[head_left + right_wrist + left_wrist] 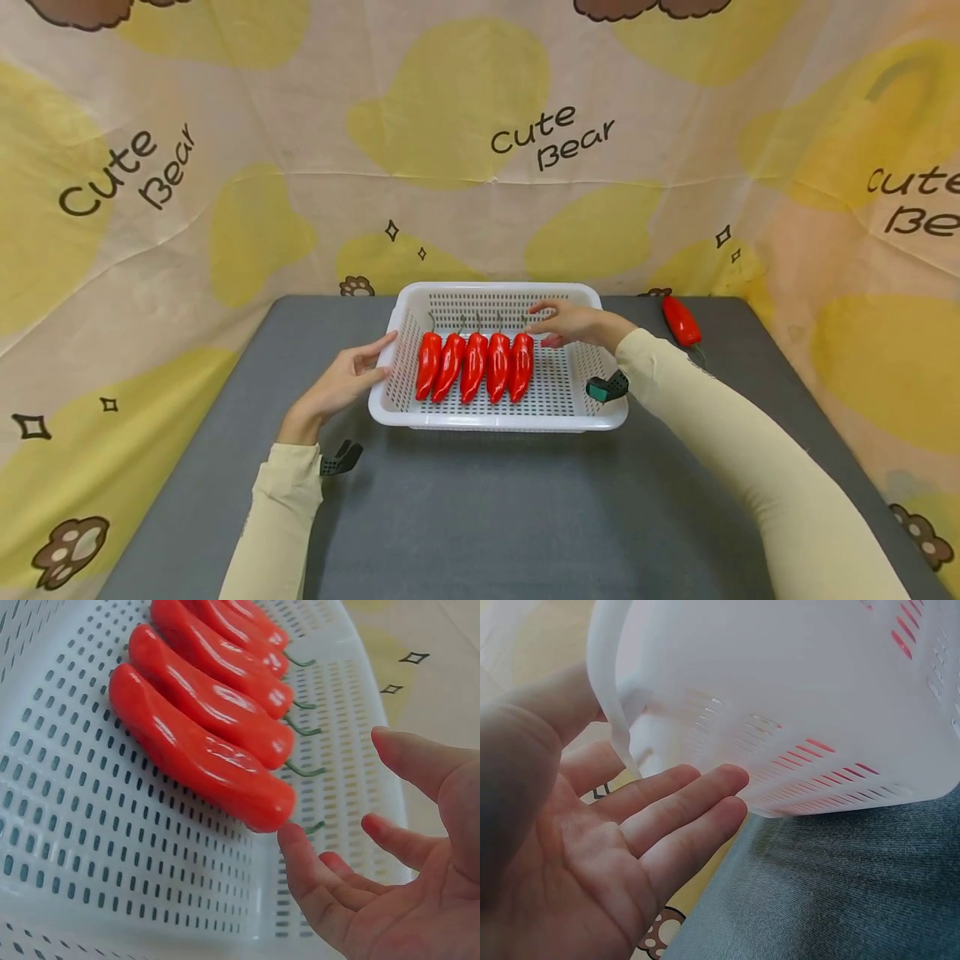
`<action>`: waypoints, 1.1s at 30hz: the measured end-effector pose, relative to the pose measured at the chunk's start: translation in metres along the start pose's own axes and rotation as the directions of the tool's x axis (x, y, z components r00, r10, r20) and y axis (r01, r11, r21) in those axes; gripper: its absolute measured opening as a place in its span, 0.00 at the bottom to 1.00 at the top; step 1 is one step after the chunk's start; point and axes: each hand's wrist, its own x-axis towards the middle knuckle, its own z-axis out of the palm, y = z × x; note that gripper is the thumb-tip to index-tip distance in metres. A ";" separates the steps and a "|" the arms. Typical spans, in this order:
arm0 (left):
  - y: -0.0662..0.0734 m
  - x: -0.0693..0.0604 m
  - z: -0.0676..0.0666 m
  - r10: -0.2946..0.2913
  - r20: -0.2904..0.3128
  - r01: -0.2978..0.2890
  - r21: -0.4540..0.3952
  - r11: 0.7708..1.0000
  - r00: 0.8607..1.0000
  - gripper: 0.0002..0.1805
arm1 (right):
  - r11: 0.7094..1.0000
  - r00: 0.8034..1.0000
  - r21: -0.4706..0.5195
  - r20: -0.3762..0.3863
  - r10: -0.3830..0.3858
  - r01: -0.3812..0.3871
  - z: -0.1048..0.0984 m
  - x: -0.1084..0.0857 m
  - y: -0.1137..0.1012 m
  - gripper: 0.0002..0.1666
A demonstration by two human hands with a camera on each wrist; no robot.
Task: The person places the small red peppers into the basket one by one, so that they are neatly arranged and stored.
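A white plastic basket with slotted walls stands on the grey table. Several glossy red chili peppers with green stems lie side by side in its left and middle part. My left hand holds the basket's left rim; in the left wrist view its lower fingers stretch beneath the rim along the outer wall. Over the basket's right half reaches my right hand, fingers spread and holding nothing. In the right wrist view one fingertip is at the stem end of the nearest pepper; whether they touch, I cannot tell.
Another red chili pepper lies on the table's back right, outside the basket and beyond my right forearm. The grey table runs back to a patterned cloth hanging behind and at both sides.
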 end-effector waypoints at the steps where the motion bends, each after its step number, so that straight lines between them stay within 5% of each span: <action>1: 0.000 0.000 0.000 0.001 0.000 -0.001 0.002 1.000 1.000 0.36 | 1.000 1.000 0.003 0.001 -0.008 0.008 -0.001 -0.001 0.000 0.38; 33: 0.001 -0.001 0.001 -0.016 -0.010 0.016 0.017 1.000 1.000 0.36 | 0.993 0.996 0.081 -0.043 -0.076 0.080 -0.046 -0.034 0.006 0.37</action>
